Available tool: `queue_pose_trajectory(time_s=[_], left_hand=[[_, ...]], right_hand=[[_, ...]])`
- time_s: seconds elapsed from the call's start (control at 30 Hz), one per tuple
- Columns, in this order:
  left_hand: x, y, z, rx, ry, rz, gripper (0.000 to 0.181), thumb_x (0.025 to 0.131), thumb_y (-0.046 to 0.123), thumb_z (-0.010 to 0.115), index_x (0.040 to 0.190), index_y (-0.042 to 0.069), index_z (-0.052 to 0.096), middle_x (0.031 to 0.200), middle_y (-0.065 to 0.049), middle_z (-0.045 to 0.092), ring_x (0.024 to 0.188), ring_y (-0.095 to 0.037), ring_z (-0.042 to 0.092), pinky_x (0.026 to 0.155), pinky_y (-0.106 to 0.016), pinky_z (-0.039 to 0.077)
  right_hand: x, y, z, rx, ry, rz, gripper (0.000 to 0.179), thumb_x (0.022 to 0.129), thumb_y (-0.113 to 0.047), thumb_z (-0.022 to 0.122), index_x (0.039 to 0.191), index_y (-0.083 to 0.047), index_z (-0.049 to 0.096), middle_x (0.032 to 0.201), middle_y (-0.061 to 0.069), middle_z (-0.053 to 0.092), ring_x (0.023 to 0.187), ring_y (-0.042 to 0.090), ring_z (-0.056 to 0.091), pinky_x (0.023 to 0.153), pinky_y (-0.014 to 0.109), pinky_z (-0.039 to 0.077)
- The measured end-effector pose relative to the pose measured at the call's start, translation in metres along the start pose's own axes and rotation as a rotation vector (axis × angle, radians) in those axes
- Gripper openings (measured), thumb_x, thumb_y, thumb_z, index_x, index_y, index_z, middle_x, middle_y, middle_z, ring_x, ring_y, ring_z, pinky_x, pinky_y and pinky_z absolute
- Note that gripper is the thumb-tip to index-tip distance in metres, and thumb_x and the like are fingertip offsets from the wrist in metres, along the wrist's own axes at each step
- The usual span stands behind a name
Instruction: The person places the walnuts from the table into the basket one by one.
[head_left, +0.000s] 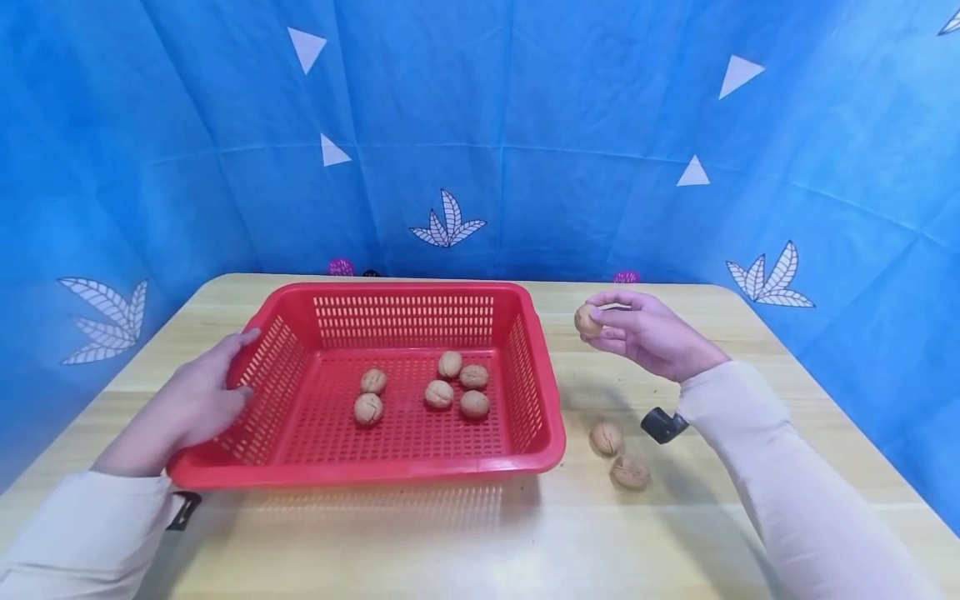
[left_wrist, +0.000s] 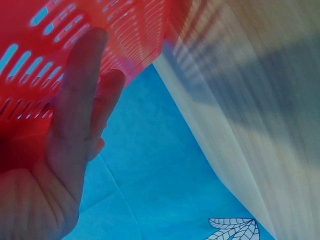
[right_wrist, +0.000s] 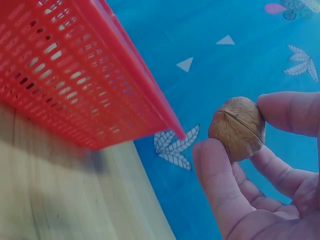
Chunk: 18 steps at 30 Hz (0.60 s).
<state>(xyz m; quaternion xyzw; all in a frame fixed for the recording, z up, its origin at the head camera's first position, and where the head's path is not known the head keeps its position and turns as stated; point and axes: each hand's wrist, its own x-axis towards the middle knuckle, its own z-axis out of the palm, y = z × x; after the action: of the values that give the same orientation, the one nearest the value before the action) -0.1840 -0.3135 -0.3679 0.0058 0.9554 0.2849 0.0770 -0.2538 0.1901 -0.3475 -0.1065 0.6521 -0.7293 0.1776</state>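
My right hand point(head_left: 648, 333) pinches a walnut point(right_wrist: 239, 128) between thumb and fingertips, held above the table just right of the red plastic basket point(head_left: 367, 479). At the basket's left side, my left hand point(head_left: 191, 396) grips the rim, with the thumb over the edge and fingers along the outer wall in the left wrist view. Several walnuts point(head_left: 451, 364) lie on the basket floor, two toward the left and a cluster at the right. Two more walnuts point(head_left: 630, 472) rest on the table, right of the basket and below the right forearm.
The pale wooden table point(head_left: 420, 550) bears everything. A blue curtain point(head_left: 570, 108) with white leaf and triangle prints hangs behind it and along both sides. Dark camera mounts point(head_left: 663, 425) stick out at the wrists.
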Motion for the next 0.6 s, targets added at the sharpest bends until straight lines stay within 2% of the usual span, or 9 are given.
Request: queue_pose_trajectory(time_s=[0.23,0.6], left_hand=[[0.000,0.002,0.000,0.008,0.003,0.014,0.096,0.085,0.007,0.068,0.153,-0.003,0.000,0.131,-0.036,0.034,0.104,-0.049,0.048,0.069,-0.048,0.058],[0.002,0.002,-0.001,0.022,0.000,0.025,0.094,0.085,0.006,0.067,0.152,-0.004,0.002,0.130,-0.037,0.033,0.105,-0.050,0.047,0.069,-0.048,0.057]], right_hand=[[0.010,-0.006,0.014,0.002,-0.026,-0.017,0.017,0.097,-0.003,0.055,0.113,-0.002,0.051,0.102,0.008,0.064,0.096,0.021,0.065,0.092,0.036,0.051],[0.022,-0.012,0.038,-0.019,-0.006,0.002,0.019,0.097,-0.004,0.053,0.115,-0.002,0.050,0.107,0.010,0.061,0.095,0.022,0.066,0.095,0.040,0.048]])
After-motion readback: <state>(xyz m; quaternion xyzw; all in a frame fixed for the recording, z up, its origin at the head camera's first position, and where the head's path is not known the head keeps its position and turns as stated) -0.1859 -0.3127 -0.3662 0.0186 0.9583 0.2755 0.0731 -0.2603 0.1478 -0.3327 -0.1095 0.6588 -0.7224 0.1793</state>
